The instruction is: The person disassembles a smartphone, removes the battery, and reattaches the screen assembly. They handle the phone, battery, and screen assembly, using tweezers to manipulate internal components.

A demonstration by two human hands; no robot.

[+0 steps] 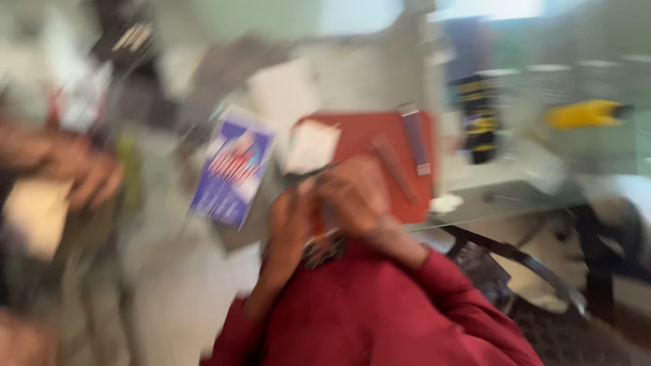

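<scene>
Dark, small and blurred, an object point(324, 248) sits between both hands at the centre of the view, just above the red sleeves point(380, 312); its kind cannot be told. Left hand point(288, 227): raised beside the object, fingers curled toward it, apparently touching; how firmly they close cannot be told through the blur. Right hand point(352, 196): bent over the object from above, fingers folded down onto it; grip likewise unclear. A thin dark strand or rod point(305, 177) runs up-left from the hands. Behind them, on the desk point(488, 196): a red mat point(380, 135) bearing a white slip point(312, 146) and two narrow strips point(415, 139). Left of the mat, a blue and white printed card point(234, 169). Far right, a yellow object point(583, 114) and a dark yellow-striped container point(480, 118). At the left edge, another person's hand point(81, 169), well apart.
</scene>
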